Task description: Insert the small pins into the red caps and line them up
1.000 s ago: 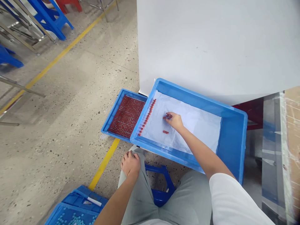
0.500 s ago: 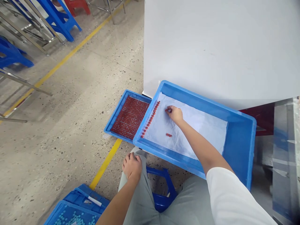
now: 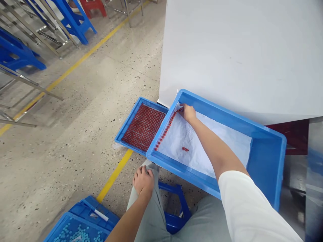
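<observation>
Right hand (image 3: 188,112) has slid from the middle of the white paper (image 3: 227,129) up to the far end of the red row (image 3: 165,131) since half a second ago. Clock centred on the big blue tray (image 3: 264,164), noon at the top: that hand's at 11, thumb and fingertips nearly together with a small red piece (image 3: 180,110) pinched between them. Fingers hide some of it, fwiw. Left hand (image 3: 143,179) sits at 8, loosely curled on the knee, nothing in it.

Around it: smaller tray (image 3: 131,148) full of red bits between 9 and 10, one side hidden by the big tray's rim, white table (image 3: 232,50) at 12, blue stool (image 3: 174,224) at 7, crate (image 3: 75,216) with pale blue discs at 8. Right forearm (image 3: 214,144) cuts across the paper and blocks part of it. Loose red bits (image 3: 185,149) lie at 6 from the right hand.

Row's long axis runs 7 to 1; the pinched piece leans flatter, roughly 8 to 2, right at the row's 1 o'clock end.
</observation>
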A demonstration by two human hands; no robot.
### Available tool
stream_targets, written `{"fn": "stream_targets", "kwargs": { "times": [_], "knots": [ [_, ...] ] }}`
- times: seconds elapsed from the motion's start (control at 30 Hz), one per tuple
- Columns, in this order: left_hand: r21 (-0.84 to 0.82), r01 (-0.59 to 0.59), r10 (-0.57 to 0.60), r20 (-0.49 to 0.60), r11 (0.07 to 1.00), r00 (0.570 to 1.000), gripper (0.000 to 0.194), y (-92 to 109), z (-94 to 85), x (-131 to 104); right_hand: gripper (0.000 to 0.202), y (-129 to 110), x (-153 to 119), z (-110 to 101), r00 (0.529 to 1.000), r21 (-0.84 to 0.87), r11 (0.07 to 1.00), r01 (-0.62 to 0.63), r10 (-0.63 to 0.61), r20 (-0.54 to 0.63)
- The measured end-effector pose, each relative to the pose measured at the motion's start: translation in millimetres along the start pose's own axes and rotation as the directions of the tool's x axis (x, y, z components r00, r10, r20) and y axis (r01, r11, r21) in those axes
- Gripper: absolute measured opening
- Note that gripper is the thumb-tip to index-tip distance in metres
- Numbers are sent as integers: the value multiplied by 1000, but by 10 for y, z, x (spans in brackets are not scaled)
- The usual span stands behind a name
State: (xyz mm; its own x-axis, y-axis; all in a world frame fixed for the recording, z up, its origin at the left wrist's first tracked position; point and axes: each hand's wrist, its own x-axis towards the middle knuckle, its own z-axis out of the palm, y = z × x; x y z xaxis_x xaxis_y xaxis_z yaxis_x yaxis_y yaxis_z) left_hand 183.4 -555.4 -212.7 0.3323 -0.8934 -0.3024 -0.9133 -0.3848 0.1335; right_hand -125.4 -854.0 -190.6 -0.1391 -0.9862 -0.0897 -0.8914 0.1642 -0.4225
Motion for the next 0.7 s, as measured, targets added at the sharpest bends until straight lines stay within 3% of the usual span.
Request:
{"fn": "stream_targets", "kwargs": {
  "times": [0.53, 0.7],
  "knots": [
    [-10, 0, 1, 12, 1000, 1000, 38, -24, 10, 8, 45, -65, 31, 25, 999, -16, 999, 49, -48, 23],
    [-10, 7, -7, 18, 1000, 1000, 39, 0, -41, 6, 45, -88, -21, -55, 999, -20, 999, 36, -36, 21]
  ]
}}
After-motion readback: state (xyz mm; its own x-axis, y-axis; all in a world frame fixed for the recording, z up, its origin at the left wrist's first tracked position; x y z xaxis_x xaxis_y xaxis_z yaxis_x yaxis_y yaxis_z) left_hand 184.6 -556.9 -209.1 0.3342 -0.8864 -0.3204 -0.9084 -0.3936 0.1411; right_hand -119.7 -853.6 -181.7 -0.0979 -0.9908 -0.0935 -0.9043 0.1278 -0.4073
